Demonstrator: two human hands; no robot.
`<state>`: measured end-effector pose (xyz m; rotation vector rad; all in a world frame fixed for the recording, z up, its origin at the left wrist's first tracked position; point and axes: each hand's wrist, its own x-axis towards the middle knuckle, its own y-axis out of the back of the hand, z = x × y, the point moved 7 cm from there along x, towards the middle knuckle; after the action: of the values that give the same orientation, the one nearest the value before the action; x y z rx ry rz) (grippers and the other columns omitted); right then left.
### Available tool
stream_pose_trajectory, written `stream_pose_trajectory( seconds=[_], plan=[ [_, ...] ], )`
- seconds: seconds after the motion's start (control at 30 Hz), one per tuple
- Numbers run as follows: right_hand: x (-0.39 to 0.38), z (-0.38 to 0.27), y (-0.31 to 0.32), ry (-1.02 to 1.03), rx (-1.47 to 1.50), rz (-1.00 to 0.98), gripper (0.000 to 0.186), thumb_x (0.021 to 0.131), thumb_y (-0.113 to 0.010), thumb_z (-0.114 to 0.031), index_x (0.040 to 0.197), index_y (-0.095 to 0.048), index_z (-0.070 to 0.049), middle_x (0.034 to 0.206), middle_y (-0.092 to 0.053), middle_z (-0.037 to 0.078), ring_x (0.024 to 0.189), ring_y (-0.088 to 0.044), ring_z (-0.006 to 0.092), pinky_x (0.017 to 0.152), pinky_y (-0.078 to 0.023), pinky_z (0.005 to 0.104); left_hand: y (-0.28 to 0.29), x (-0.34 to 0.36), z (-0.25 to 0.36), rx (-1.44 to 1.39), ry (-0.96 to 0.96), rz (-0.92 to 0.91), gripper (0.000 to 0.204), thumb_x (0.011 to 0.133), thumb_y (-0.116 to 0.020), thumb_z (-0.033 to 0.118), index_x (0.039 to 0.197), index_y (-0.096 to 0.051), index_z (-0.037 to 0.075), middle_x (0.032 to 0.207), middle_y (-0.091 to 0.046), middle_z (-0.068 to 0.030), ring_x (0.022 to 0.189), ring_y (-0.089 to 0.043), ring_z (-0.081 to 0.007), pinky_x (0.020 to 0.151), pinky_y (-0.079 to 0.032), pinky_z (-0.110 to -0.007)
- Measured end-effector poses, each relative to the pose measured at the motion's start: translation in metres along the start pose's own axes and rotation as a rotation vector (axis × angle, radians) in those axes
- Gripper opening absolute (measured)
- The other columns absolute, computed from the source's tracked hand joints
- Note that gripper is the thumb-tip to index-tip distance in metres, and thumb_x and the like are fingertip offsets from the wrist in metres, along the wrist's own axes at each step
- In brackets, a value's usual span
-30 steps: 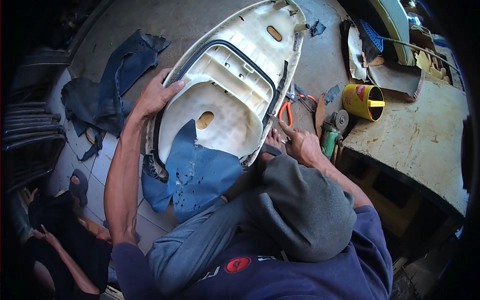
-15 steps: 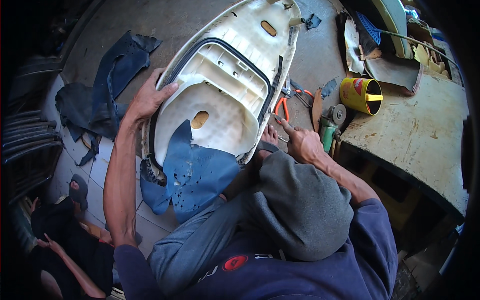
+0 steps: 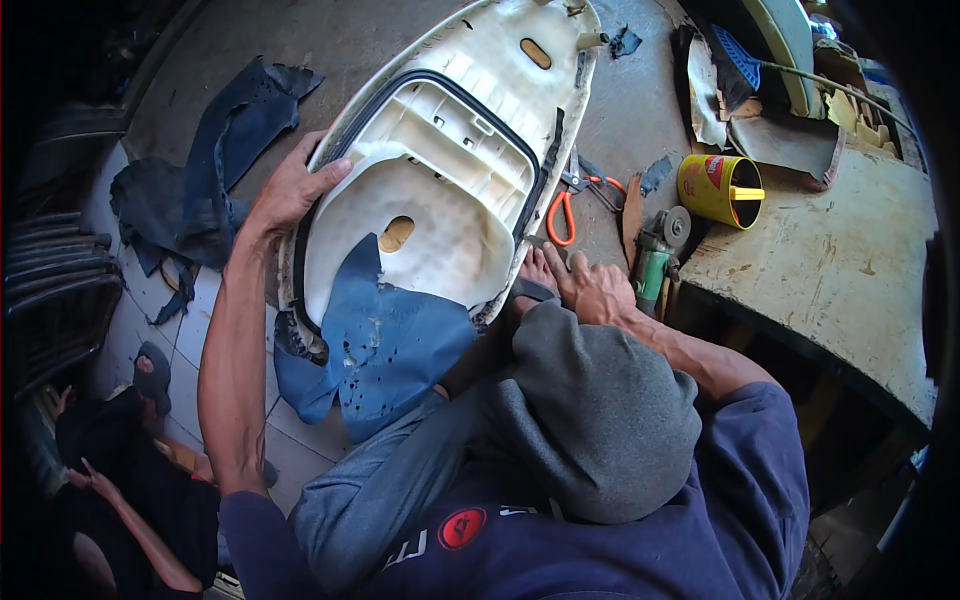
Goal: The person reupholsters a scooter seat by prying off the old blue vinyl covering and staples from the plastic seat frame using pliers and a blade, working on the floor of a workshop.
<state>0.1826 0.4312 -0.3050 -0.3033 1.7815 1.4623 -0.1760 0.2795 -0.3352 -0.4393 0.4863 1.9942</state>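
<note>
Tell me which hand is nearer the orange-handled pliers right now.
Right. The right hand rests on the floor just below the orange-handled pliers, fingers pointing toward them. The left hand grips the far left edge of the white seat base, which lies between it and the pliers.

- Navy sweatshirt, its sleeves pushed up above the forearms.
- Round red badge with white lettering beside it on the chest.
- Grey cloth bunched over the front.
- Blue-grey trousers.

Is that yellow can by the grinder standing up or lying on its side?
On its side: the yellow can lies on the floor, its dark open mouth facing sideways.
</note>
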Motion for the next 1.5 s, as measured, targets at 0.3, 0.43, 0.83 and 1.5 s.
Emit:
stream_pose_trajectory(
  seconds=[0.3,0.43,0.83,1.5],
  plan=[
    [0.0,0.007,0.01,-0.06,0.044,-0.067,0.066,0.093,-0.058,-0.024,0.156,-0.037,-0.019,0.112,-0.066,0.023,0.083,-0.074,0.0372,0.066,-0.058,0.0468,0.004,0.009,-0.02,-0.036,0.015,-0.022,0.075,0.086,-0.08,0.044,0.139,-0.053,-0.003,0.119,-0.066,-0.0171,0.108,-0.063,-0.0203,0.093,-0.05,-0.031],
    [0.005,0.0,0.009,-0.008,-0.061,-0.095,0.06,0.097,-0.051,-0.02,0.155,-0.036,-0.012,0.111,-0.066,0.023,0.085,-0.074,0.0365,0.069,-0.059,0.045,0.0,0.001,-0.015,-0.004,0.006,-0.011,0.078,0.085,-0.079,0.048,0.139,-0.052,-0.002,0.123,-0.063,-0.014,0.114,-0.058,-0.0198,0.098,-0.046,-0.031],
    [-0.004,0.009,0.024,0.055,0.03,0.025,0.056,0.092,-0.058,-0.022,0.147,-0.05,-0.013,0.101,-0.07,0.022,0.078,-0.073,0.0371,0.063,-0.057,0.0465,0.002,-0.007,-0.017,0.074,-0.028,-0.026,0.082,0.085,-0.079,0.049,0.141,-0.051,-0.003,0.127,-0.063,-0.0191,0.118,-0.059,-0.024,0.102,-0.045,-0.035],
    [0.01,-0.015,-0.008,-0.042,-0.008,0.006,0.052,0.097,-0.052,-0.022,0.146,-0.047,-0.005,0.102,-0.068,0.026,0.079,-0.073,0.0394,0.063,-0.059,0.0462,-0.003,0.001,-0.007,-0.051,-0.053,-0.041,0.08,0.085,-0.081,0.043,0.143,-0.048,-0.001,0.13,-0.06,-0.0124,0.12,-0.055,-0.0202,0.106,-0.041,-0.032]
  ],
)
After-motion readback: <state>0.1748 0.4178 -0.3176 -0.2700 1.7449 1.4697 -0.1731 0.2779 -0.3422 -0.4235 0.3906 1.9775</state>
